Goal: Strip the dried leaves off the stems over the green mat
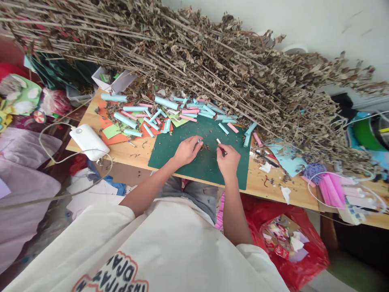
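Over the dark green cutting mat (170, 150), my left hand (187, 151) is closed, with a small round pale end (199, 140) showing at its fingertips; most of that piece is hidden. My right hand (228, 161) is pinched on a short, thin stick with a white tip (218, 141); its kind is not plain. Crumbs of dry leaf (207, 148) lie on the mat between the hands. Beyond them are several rolled paper tubes, among them a blue tube (223, 128) and a pink tube (233, 127).
Dried leafy stalks (212, 61) are heaped across the back of the wooden table (133, 155). At left sits a white power bank (88, 141) with a cable. A black pen (267, 159) lies at right. Below the table's edge hangs a red bag (313, 251) of scraps.
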